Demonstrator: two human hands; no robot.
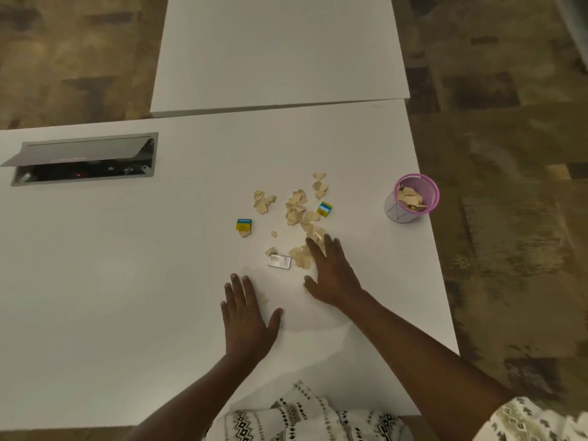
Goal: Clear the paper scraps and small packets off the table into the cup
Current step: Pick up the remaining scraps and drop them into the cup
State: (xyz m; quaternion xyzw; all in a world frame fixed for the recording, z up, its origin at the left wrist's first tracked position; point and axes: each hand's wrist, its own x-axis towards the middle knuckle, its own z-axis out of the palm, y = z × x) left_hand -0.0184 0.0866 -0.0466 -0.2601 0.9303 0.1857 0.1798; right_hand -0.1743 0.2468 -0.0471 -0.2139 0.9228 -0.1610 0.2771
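Paper scraps (297,205), small beige torn pieces, begin right at the fingers (315,246) of the right hand (332,275), which lies palm down on the white surface (127,281) with those fingers spread flat and holding nothing; their tips rest on the near edge of the pile, a few pieces tucked under them. Just left of these fingers lies a small silver rectangular packet (279,261), its long side running left to right. The scraps spread on ahead of the fingertips, away from the person, in a loose band. Within that band, ahead and slightly right of the fingers, sits a yellow-and-blue packet (325,209); a second yellow-and-blue packet (244,225) lies ahead and well to the left. The left hand (246,319) rests flat, fingers splayed and empty, nearer the person, with one stray scrap (263,299) just beside its index finger. Farthest out, ahead and to the right of the right hand's fingers, near the surface's right edge, stands the pink mesh cup (413,198), upright, already partly filled with scraps. Pile and cup both lie on the right hand's side, so that hand is likely the one to gather scraps and carry them rightward and away to the cup.
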